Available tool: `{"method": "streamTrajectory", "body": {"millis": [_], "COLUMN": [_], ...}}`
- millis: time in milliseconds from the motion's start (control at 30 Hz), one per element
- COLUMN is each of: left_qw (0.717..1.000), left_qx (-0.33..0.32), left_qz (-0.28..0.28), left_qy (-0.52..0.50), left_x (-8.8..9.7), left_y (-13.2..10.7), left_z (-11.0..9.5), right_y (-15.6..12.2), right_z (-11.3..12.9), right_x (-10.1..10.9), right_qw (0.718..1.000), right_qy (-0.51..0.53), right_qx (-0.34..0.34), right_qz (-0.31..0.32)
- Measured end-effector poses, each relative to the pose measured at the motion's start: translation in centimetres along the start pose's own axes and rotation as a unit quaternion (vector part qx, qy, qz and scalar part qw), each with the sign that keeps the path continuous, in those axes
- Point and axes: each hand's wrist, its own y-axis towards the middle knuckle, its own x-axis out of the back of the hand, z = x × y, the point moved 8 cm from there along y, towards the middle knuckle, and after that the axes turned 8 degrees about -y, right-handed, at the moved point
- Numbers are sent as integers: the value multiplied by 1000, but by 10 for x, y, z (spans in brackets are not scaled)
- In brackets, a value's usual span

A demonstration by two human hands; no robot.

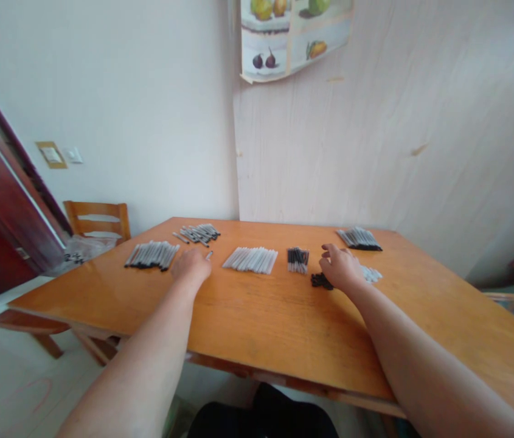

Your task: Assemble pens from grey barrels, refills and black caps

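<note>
My left hand [191,266] is closed on a slim grey-white pen [210,255], whose end sticks out past the fingers. Just left of that hand lies a row of white pens with black ends [151,255]. To its right is a bundle of white pen barrels [251,260]. My right hand [341,266] hovers by a small heap of black caps [321,280], fingers loosely bent and apart, with nothing visible in them. A block of dark thin refills [297,260] lies left of it, and small whitish pieces [370,274] show behind its wrist.
On the wooden table [257,328], a looser pile of pens [198,233] lies at the back left and a neat row of black-ended pens [359,238] at the back right. A wooden chair [98,219] and a plastic bag [81,250] are beyond the left edge.
</note>
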Motion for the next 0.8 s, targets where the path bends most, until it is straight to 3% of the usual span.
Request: {"method": "streamTrajectory", "body": {"millis": [100, 233, 333, 400, 467, 533, 633, 700, 800], "left_qw": [997, 997, 1000, 989, 946, 856, 731, 681, 643], "left_qx": [25, 40, 13, -7, 1, 3, 3, -3, -15], "left_qz": [16, 24, 3, -7, 18, 112, 220, 276, 313], "left_qy": [76, 67, -18, -145, -325, -504, -647, -678, -698], "left_x": [-2, -5, -3, -3, -9, -26, -43, -51, -61], "left_y": [2, 2, -1, -6, -14, -24, -44, -58, -76], "left_z": [23, 34, 17, -5, -31, -67, -120, -149, -181], "right_y": [-1, -2, -2, -2, -2, -4, -11, -18, -27], "right_z": [-1, -1, -1, 2, 7, 14, 31, 44, 59], "right_x": [3, 7, 12, 14, 15, 15, 13, 8, 2], "right_qw": [1000, 999, 998, 995, 992, 985, 964, 927, 852], "right_qy": [5, 17, 38, 63, 101, 154, 260, 366, 502], "right_qx": [-4, -5, -1, 10, 23, 33, 53, 65, 59], "right_qz": [-10, -27, -56, -74, -79, -70, -23, 50, 136]}}
